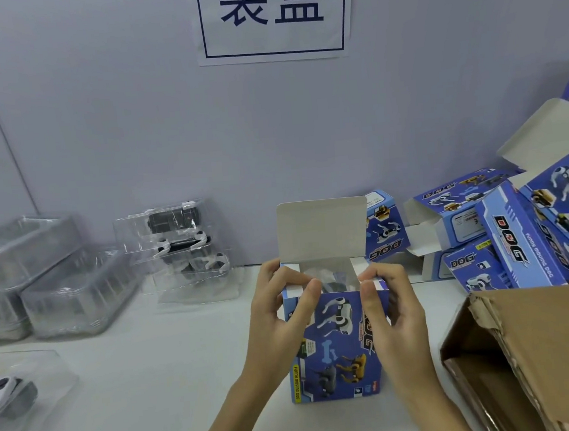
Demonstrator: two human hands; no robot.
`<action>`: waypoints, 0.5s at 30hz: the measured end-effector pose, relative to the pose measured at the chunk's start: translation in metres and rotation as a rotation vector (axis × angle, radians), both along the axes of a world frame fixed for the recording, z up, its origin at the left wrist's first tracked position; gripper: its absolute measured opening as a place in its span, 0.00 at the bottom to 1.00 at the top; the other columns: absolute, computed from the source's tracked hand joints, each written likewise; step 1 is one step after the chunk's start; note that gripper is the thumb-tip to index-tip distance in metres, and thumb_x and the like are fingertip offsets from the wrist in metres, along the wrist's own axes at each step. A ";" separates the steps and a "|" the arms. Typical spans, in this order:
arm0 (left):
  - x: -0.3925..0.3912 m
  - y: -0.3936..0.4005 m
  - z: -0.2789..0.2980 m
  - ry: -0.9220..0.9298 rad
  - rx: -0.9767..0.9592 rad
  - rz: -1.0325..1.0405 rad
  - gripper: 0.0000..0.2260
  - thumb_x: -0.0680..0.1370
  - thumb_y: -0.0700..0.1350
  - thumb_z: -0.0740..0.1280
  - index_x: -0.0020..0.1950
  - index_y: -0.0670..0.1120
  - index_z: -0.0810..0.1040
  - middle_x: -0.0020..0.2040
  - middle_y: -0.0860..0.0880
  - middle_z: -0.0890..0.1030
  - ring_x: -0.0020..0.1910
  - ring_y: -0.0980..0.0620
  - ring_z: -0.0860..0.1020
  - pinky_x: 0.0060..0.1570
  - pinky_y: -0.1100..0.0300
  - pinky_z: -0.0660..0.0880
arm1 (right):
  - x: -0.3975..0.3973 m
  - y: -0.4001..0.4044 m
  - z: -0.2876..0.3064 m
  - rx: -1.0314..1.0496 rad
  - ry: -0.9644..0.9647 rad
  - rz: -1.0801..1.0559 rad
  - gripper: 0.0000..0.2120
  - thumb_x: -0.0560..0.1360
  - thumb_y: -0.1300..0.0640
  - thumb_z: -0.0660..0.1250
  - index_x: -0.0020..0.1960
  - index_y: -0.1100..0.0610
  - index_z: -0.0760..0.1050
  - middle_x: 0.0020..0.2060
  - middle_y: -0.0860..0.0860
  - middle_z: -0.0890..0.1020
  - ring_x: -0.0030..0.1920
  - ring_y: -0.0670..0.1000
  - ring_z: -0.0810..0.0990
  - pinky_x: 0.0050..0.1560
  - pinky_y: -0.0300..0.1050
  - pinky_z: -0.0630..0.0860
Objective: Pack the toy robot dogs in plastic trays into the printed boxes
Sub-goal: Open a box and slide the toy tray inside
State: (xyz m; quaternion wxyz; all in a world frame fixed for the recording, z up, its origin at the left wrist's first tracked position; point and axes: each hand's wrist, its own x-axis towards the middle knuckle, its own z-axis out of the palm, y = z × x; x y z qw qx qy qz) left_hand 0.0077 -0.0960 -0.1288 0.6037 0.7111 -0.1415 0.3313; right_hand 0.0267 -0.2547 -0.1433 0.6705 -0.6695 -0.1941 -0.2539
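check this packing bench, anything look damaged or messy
Two things. The brown carton at right has a torn, ragged top edge. The spare boxes behind it lie in a tumbled heap, some tilted, some with flaps open. The box in both hands looks fine, its lid standing up.

The upright printed box is flanked closely by the left hand and right hand. Open white tabletop is seen left of the grip; passage right is blocked by a cardboard carton, and behind-right by piled printed boxes.
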 end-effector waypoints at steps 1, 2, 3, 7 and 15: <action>0.001 0.000 -0.001 0.007 0.003 0.009 0.08 0.78 0.57 0.69 0.43 0.54 0.79 0.51 0.60 0.77 0.65 0.54 0.74 0.59 0.65 0.71 | 0.001 0.000 0.001 0.004 -0.004 -0.006 0.20 0.74 0.26 0.63 0.52 0.41 0.74 0.58 0.45 0.81 0.57 0.56 0.84 0.50 0.64 0.83; 0.001 0.000 -0.002 0.011 0.007 0.018 0.08 0.78 0.56 0.69 0.43 0.54 0.79 0.54 0.63 0.77 0.70 0.58 0.71 0.61 0.69 0.69 | 0.002 0.000 0.001 0.005 -0.011 -0.011 0.19 0.75 0.27 0.63 0.51 0.42 0.74 0.64 0.43 0.80 0.63 0.55 0.82 0.53 0.67 0.82; 0.001 -0.001 -0.002 0.011 0.005 0.027 0.08 0.78 0.55 0.70 0.43 0.53 0.80 0.59 0.66 0.76 0.74 0.60 0.68 0.62 0.71 0.68 | 0.004 0.000 0.002 0.008 -0.020 -0.014 0.19 0.76 0.28 0.63 0.50 0.43 0.75 0.69 0.42 0.78 0.68 0.54 0.79 0.56 0.67 0.81; 0.001 -0.002 0.000 -0.028 -0.008 -0.007 0.07 0.80 0.50 0.72 0.50 0.48 0.80 0.66 0.61 0.74 0.72 0.58 0.73 0.60 0.68 0.73 | 0.006 0.000 0.006 0.044 -0.025 -0.002 0.20 0.76 0.29 0.64 0.49 0.45 0.76 0.70 0.38 0.77 0.69 0.47 0.78 0.57 0.44 0.82; -0.002 0.004 0.006 -0.077 -0.069 -0.080 0.23 0.76 0.50 0.74 0.62 0.59 0.63 0.60 0.49 0.78 0.63 0.48 0.79 0.50 0.38 0.82 | 0.001 0.003 0.007 0.102 -0.047 0.025 0.10 0.81 0.42 0.65 0.59 0.42 0.78 0.64 0.48 0.81 0.65 0.54 0.80 0.60 0.60 0.81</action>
